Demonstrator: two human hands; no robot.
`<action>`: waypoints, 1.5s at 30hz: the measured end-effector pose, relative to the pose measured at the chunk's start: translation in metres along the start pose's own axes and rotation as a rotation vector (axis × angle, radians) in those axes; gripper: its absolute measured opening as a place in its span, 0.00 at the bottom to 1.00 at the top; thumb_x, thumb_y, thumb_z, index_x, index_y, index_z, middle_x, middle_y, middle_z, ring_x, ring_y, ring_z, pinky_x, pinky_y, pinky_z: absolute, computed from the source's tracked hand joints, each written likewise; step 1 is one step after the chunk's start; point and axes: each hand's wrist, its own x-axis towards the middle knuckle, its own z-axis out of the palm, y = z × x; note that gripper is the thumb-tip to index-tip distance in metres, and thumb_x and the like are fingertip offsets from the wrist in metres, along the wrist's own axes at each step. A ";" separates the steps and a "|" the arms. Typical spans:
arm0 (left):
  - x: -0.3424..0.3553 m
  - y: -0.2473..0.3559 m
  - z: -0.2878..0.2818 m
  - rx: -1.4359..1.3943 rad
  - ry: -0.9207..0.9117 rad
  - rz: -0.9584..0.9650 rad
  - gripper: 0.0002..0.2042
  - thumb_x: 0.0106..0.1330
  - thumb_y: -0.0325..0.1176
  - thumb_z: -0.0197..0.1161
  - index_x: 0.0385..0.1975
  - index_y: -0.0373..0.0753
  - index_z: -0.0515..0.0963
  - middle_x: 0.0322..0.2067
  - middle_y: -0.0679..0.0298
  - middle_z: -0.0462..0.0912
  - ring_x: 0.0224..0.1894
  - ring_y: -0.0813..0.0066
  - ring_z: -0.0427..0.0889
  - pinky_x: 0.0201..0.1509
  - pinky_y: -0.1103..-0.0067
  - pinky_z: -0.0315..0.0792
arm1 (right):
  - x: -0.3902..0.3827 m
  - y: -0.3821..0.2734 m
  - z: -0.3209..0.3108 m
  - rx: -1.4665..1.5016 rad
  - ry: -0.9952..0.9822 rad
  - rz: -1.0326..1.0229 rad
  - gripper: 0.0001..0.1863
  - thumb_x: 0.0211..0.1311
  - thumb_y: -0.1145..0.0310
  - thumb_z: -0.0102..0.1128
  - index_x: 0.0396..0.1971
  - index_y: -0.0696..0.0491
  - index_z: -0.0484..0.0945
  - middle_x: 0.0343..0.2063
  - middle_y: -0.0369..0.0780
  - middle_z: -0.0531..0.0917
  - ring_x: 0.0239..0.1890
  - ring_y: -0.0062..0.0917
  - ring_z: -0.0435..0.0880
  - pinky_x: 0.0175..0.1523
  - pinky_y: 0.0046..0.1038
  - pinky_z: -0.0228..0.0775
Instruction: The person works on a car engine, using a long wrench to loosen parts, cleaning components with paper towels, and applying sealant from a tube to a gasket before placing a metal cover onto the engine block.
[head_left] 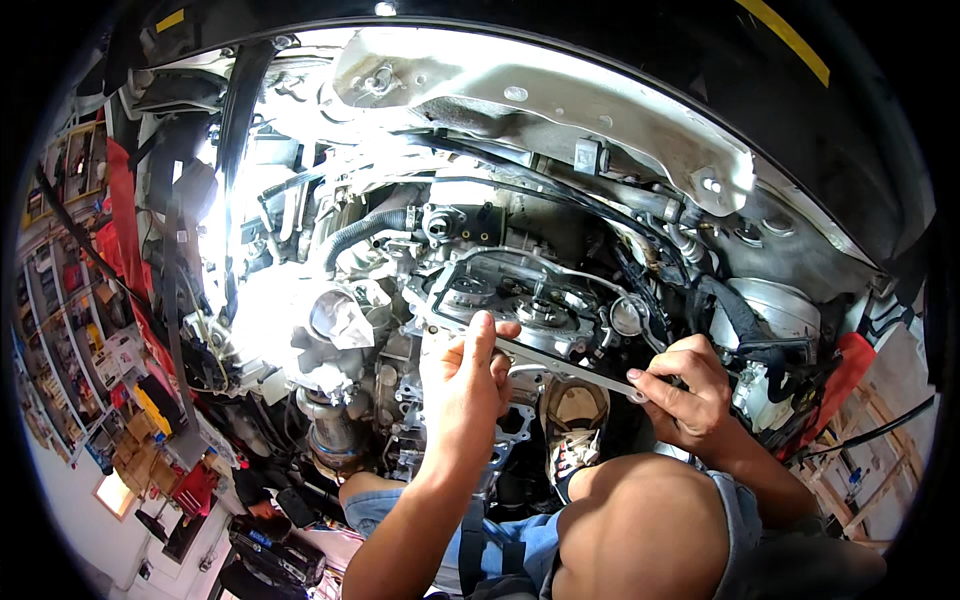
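Observation:
A long, narrow, light metal strip (570,368) with a dark upper edge slants down to the right in front of the engine. My right hand (692,390) pinches its right end between thumb and bent fingers. My left hand (465,372) is closed on it farther left, with the thumb pointing up and the index finger bent across. Just beyond the strip are round sprocket-like parts (540,312) on the end of the engine. Whether the strip belongs to a larger frame around them I cannot tell.
A ribbed black hose (370,238) and several cables surround the engine. Bright light washes out the left side. My shoe (575,422) and bare knee (645,520) are inside the engine bay. The raised hood (640,40) hangs overhead; loaded shelves (70,330) stand at left.

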 end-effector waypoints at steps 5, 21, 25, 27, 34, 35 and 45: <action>0.020 -0.001 -0.004 0.099 0.007 -0.022 0.18 0.71 0.43 0.50 0.34 0.32 0.77 0.13 0.75 0.61 0.11 0.88 0.54 0.14 0.87 0.48 | 0.000 0.017 0.020 0.049 0.032 0.044 0.12 0.43 0.77 0.69 0.31 0.55 0.82 0.28 0.38 0.78 0.29 0.31 0.74 0.32 0.29 0.69; 0.070 0.004 -0.060 0.721 0.374 0.596 0.15 0.66 0.40 0.60 0.42 0.33 0.77 0.15 0.76 0.70 0.17 0.91 0.58 0.21 0.88 0.50 | 0.004 0.047 0.078 0.211 0.120 0.196 0.13 0.42 0.75 0.71 0.32 0.53 0.83 0.26 0.35 0.77 0.30 0.29 0.73 0.34 0.29 0.68; 0.082 -0.003 -0.067 0.681 0.304 0.541 0.11 0.66 0.33 0.60 0.43 0.33 0.77 0.17 0.74 0.70 0.21 0.89 0.61 0.25 0.88 0.55 | 0.003 0.047 0.081 0.218 0.105 0.222 0.13 0.42 0.75 0.71 0.32 0.53 0.83 0.26 0.35 0.77 0.30 0.29 0.73 0.34 0.28 0.68; 0.084 -0.004 -0.067 0.705 0.304 0.570 0.11 0.66 0.32 0.59 0.43 0.32 0.77 0.22 0.70 0.77 0.24 0.88 0.68 0.30 0.88 0.62 | 0.003 0.048 0.084 0.239 0.100 0.239 0.13 0.42 0.75 0.71 0.32 0.53 0.83 0.26 0.35 0.77 0.30 0.29 0.73 0.34 0.28 0.67; 0.097 -0.014 -0.084 0.704 0.198 0.764 0.09 0.67 0.29 0.57 0.42 0.32 0.77 0.27 0.67 0.80 0.28 0.86 0.71 0.34 0.87 0.64 | 0.001 0.052 0.087 0.279 0.066 0.280 0.15 0.39 0.76 0.72 0.33 0.50 0.83 0.27 0.35 0.77 0.32 0.29 0.73 0.35 0.28 0.68; 0.096 -0.014 -0.085 0.691 0.184 0.743 0.08 0.67 0.29 0.56 0.41 0.32 0.76 0.26 0.69 0.78 0.27 0.87 0.69 0.32 0.88 0.62 | 0.001 0.052 0.086 0.283 0.061 0.279 0.16 0.39 0.76 0.72 0.33 0.49 0.83 0.27 0.35 0.77 0.32 0.29 0.73 0.35 0.28 0.68; 0.100 -0.023 -0.096 0.532 0.098 0.686 0.07 0.69 0.29 0.54 0.39 0.33 0.75 0.18 0.79 0.64 0.20 0.93 0.55 0.23 0.89 0.48 | -0.001 0.052 0.088 0.348 0.043 0.333 0.19 0.37 0.81 0.70 0.34 0.49 0.84 0.33 0.37 0.77 0.36 0.29 0.74 0.36 0.25 0.71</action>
